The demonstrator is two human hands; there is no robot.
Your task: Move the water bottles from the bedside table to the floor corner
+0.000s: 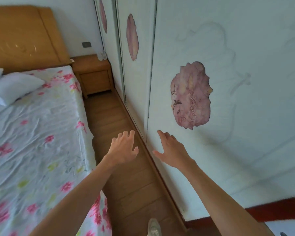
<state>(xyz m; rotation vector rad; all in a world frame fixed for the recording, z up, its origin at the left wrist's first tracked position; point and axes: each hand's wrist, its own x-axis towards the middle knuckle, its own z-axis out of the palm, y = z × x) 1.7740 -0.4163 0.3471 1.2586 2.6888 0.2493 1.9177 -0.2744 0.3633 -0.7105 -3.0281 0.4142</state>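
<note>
Small clear water bottles [102,56] stand at the back right corner of the wooden bedside table [92,72], far ahead against the wardrobe. They look tiny and blurred from here. My left hand [123,147] is stretched out over the floor strip with fingers spread and slightly bent, holding nothing. My right hand [170,150] reaches forward beside the wardrobe door, fingers straight, also empty. Both hands are far short of the table.
A bed with a floral sheet [37,133] and white pillows [14,87] fills the left. White sliding wardrobe doors [228,116] with pink motifs line the right. A narrow wooden floor strip [109,116] runs between them to the table. A shoe [154,227] shows at the bottom.
</note>
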